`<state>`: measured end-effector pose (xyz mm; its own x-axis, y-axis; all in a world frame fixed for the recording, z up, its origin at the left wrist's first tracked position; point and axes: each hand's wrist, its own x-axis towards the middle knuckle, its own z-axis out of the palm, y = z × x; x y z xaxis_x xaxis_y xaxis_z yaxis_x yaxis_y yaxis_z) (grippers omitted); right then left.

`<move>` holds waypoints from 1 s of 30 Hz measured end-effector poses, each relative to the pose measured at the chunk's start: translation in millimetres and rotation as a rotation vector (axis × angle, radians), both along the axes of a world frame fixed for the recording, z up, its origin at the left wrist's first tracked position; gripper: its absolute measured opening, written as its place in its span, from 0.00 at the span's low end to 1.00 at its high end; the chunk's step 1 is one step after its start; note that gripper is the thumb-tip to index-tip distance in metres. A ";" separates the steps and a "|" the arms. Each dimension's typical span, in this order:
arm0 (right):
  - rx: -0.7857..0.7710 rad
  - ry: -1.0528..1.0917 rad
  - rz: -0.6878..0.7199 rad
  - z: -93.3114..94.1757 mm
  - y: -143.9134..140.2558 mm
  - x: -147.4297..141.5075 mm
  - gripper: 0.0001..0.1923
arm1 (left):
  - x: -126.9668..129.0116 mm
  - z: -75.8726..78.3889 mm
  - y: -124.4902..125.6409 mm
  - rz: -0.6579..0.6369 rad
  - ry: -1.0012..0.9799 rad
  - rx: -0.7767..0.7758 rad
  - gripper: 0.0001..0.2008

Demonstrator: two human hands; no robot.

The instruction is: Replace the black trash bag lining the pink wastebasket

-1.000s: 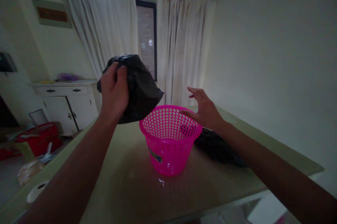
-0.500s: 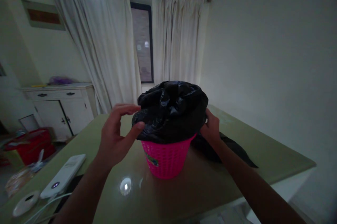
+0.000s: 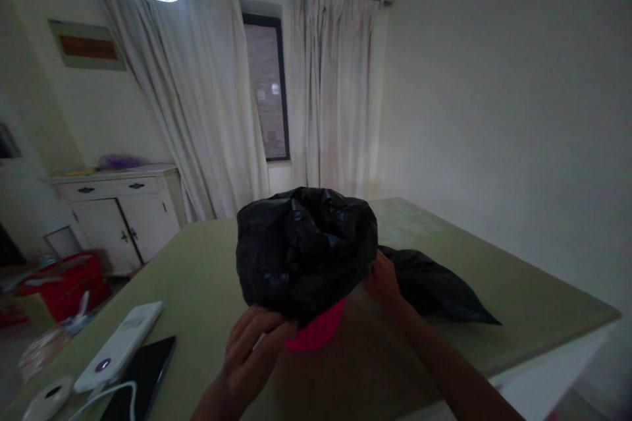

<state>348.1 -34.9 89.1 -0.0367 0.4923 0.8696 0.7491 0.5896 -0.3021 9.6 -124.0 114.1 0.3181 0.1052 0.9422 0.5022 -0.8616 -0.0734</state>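
A black plastic garbage bag (image 3: 301,256) is folded over the rim of a pink plastic basket (image 3: 316,332), covering most of it. The basket is tilted toward me on the table, with its lower part showing below the bag. At the bag's lower front edge, my left hand (image 3: 257,342) pinches the plastic between thumb and fingers. My right hand (image 3: 382,279) is closed on the bag's right edge, its fingertips partly hidden behind the plastic. A second piece of black plastic (image 3: 439,286) lies flat on the table beyond my right hand.
The green table (image 3: 207,263) fills the lower view. At its left lie a white power strip-like device (image 3: 121,342), a dark phone or tablet (image 3: 143,375), a round white object (image 3: 48,398) and a white cable (image 3: 131,389). Behind stands a white cabinet (image 3: 118,210); a red bag (image 3: 74,286) is on the floor.
My left hand has moved from the bag's left side down to its front edge and closed on it. The bag now hangs lower in front and the basket tilts toward me.
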 end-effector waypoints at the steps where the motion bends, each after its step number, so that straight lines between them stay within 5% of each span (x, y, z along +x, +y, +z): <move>1: 0.008 0.008 0.020 -5.4 -0.4 -0.8 0.14 | 2.4 -6.5 -1.8 0.003 -0.013 -0.055 0.19; 7: -0.228 0.030 0.082 -51.5 -1.6 -0.2 0.17 | 16.9 -27.9 6.1 -0.004 0.236 -0.252 0.11; 11: -0.330 0.070 0.170 -74.0 -4.2 1.1 0.19 | 10.5 -41.5 7.3 0.052 0.308 -0.168 0.16; 13: -0.326 0.115 0.184 -77.1 -4.2 1.2 0.21 | 4.5 -35.5 0.0 0.069 0.210 -0.110 0.21; 15: -0.333 0.148 0.191 -77.2 -3.2 1.1 0.22 | 1.7 -10.8 -8.0 0.066 0.073 -0.020 0.19; 18: -0.347 0.151 0.203 -77.6 -1.1 0.6 0.21 | 11.6 60.5 -6.5 0.082 -0.036 0.103 0.14; 21: -0.344 0.156 0.214 -80.2 -0.9 0.5 0.19 | 38.8 140.0 24.2 0.209 0.170 -0.264 0.15; 23: -0.353 0.156 0.218 -82.1 -2.5 0.8 0.18 | 61.2 174.4 57.5 0.267 0.496 -0.506 0.23; 25: -0.374 0.161 0.204 -83.3 -5.1 1.4 0.19 | 82.1 186.2 92.6 0.263 0.866 -0.731 0.36; 27: -0.388 0.178 0.185 -84.1 -7.4 2.0 0.20 | 98.0 178.4 121.4 0.181 1.181 -0.945 0.36; 30: -0.399 0.180 0.188 -84.6 -8.4 2.1 0.23 | 109.2 149.2 145.4 0.003 1.219 -1.134 0.30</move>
